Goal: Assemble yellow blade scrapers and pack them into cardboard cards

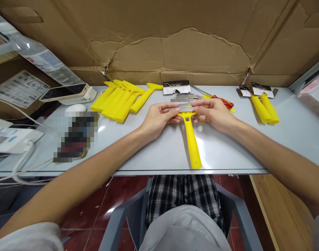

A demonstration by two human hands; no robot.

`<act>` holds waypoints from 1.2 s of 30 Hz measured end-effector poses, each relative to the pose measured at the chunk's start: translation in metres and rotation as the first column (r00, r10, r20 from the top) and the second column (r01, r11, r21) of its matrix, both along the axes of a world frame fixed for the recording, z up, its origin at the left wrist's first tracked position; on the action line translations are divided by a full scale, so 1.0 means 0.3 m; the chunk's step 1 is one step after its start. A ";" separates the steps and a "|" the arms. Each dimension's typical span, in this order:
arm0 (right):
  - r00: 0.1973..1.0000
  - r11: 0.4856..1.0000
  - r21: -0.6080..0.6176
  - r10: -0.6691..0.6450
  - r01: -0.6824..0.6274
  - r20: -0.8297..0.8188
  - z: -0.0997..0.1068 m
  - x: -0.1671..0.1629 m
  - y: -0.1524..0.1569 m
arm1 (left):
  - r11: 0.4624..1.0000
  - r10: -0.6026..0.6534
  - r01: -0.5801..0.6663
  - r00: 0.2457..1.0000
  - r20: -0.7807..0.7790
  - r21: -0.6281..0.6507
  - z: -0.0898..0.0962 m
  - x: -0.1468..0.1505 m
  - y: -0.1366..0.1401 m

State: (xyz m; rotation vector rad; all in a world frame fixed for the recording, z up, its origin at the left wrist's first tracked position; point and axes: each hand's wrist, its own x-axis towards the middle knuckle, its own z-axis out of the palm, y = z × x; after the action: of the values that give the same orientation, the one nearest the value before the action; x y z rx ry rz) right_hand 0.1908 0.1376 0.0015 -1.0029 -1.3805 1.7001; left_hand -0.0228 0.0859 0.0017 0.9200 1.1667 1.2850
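Note:
A yellow plastic scraper (pixel 192 143) lies in front of me, its handle pointing toward the table's front edge. Across its wide head sits a flat metal blade (pixel 185 109). My left hand (pixel 159 120) pinches the blade's left end between thumb and fingers. At the right end, my right hand (pixel 214 113) is closed on the blade, its fingertips touching the scraper head. Just behind are more metal blades (pixel 187 97) and a black-and-white card sleeve (pixel 176 87). A red-handled screwdriver (pixel 223 101) lies partly hidden behind my right hand.
Several yellow handles (pixel 120 101) lie at the back left. Two yellow scrapers with card sleeves (pixel 265 108) lie at the right. A phone on a stand (pixel 67 93), a plastic bottle (pixel 44 59) and cables crowd the left. Cardboard (pixel 175 52) walls off the table's back.

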 end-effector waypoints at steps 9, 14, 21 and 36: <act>1.000 0.999 -0.032 -0.004 0.004 0.022 0.016 -0.003 -0.011 | 1.000 0.005 -0.006 0.999 -0.032 -0.027 0.003 0.004 -0.002; 0.999 0.999 -0.025 -0.019 0.020 0.032 0.023 -0.004 -0.016 | 0.999 -0.014 0.013 1.000 -0.006 -0.044 0.000 0.009 0.001; 0.999 0.999 -0.023 -0.045 0.046 0.024 0.026 0.001 -0.015 | 1.000 0.001 -0.001 1.000 0.000 -0.018 0.015 0.005 0.005; 0.999 0.999 -0.047 -0.003 0.005 0.038 0.025 0.001 -0.015 | 1.000 -0.029 0.030 0.997 -0.077 0.010 0.007 -0.010 0.006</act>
State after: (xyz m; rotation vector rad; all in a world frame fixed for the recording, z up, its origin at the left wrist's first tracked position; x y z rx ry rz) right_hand 0.1910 0.1331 0.0088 -1.0683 -1.3670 1.7259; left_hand -0.0259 0.0879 0.0039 0.9988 1.2030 1.2426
